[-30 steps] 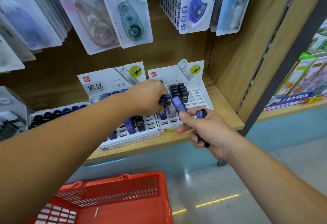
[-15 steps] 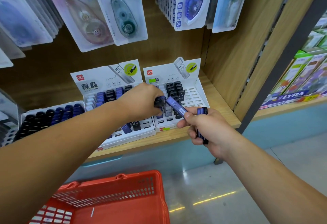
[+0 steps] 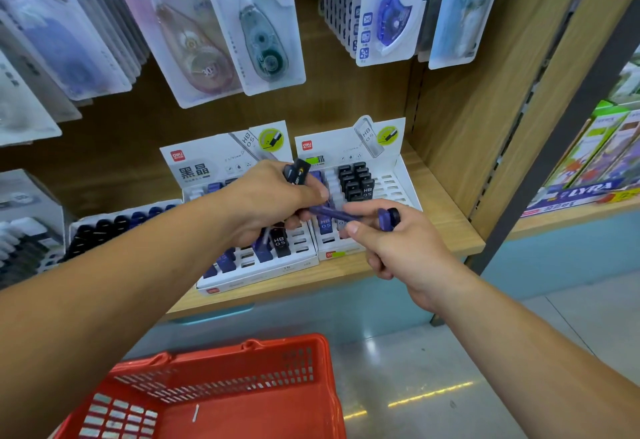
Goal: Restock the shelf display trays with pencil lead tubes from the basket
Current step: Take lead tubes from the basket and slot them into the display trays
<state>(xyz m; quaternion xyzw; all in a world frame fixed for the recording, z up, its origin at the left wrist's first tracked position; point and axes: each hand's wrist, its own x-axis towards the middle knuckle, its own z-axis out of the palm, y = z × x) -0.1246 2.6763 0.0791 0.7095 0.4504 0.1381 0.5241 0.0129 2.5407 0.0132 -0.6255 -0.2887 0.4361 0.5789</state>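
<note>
Wooden shelf (image 3: 446, 227), two white trays side by side at its front edge, red basket (image 3: 214, 359) lower in view. The blue lead tube (image 3: 329, 212) lies roughly level above the right tray (image 3: 401, 175), spanning your two hands. Your left hand (image 3: 273, 199) covers one end, its fingers curled round a black tube (image 3: 298, 171) (poking up past the knuckles), while your right hand (image 3: 398, 251) pinches the other end between thumb and forefinger and grips a second blue tube (image 3: 387, 219).
</note>
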